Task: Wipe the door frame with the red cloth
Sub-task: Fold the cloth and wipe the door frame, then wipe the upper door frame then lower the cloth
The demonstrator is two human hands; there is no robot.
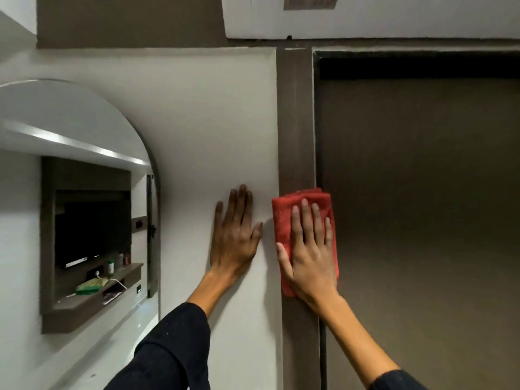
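A dark brown door frame [295, 116] runs vertically between the white wall and a brown door [422, 206]. A folded red cloth [284, 220] lies flat against the frame at mid height. My right hand [309, 249] presses on the cloth with its fingers spread and pointing up, covering most of the cloth's lower half. My left hand [235, 235] rests flat on the white wall [211, 122] just left of the frame, fingers apart, holding nothing.
An arched niche [84, 192] on the left holds a dark screen [90, 229] and a shelf [95, 294] with bottles, a green packet and a charging cable. A white panel [365, 21] sits above the door's top frame.
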